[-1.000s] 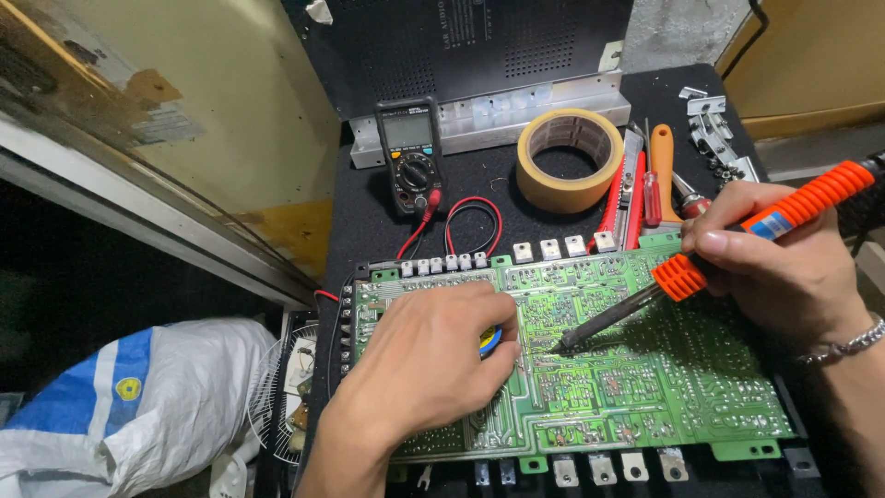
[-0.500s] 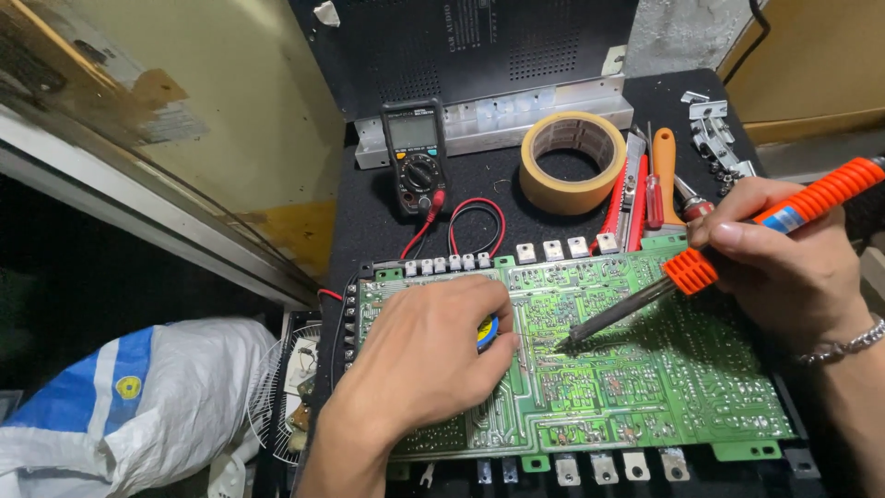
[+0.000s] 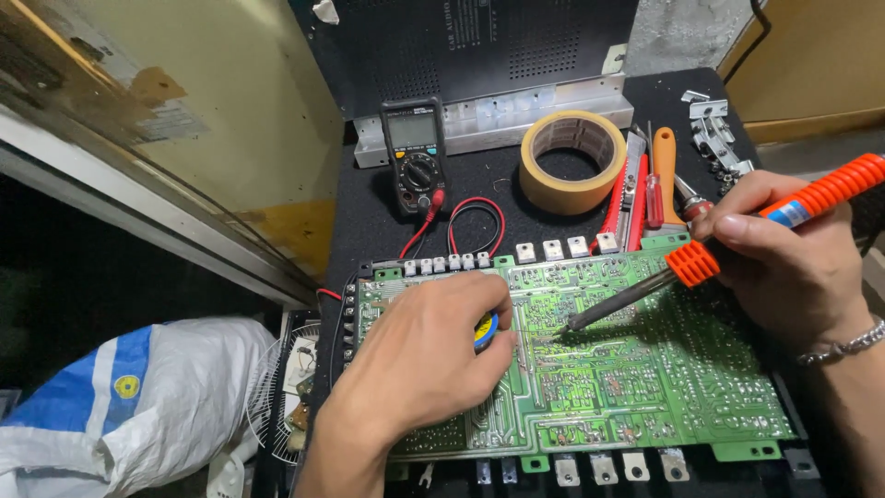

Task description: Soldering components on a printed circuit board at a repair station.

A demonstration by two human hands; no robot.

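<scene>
A large green circuit board (image 3: pixel 645 387) lies solder side up on the black work surface. My right hand (image 3: pixel 793 267) grips an orange-handled soldering iron (image 3: pixel 728 247), whose dark tip touches the board near its middle. My left hand (image 3: pixel 419 355) rests on the board's left part, fingers closed around a small blue and yellow spool (image 3: pixel 486 327). A thin wire runs from the spool toward the iron's tip.
Behind the board sit a black multimeter (image 3: pixel 417 157) with red and black leads, a roll of tan tape (image 3: pixel 573 161), a red knife and an orange screwdriver (image 3: pixel 662 175). Metal brackets (image 3: pixel 717 129) lie at the back right. A white and blue sack (image 3: pixel 129 406) sits lower left.
The iron's tip has stayed on almost the same spot of the board. Both hands have shifted only slightly.
</scene>
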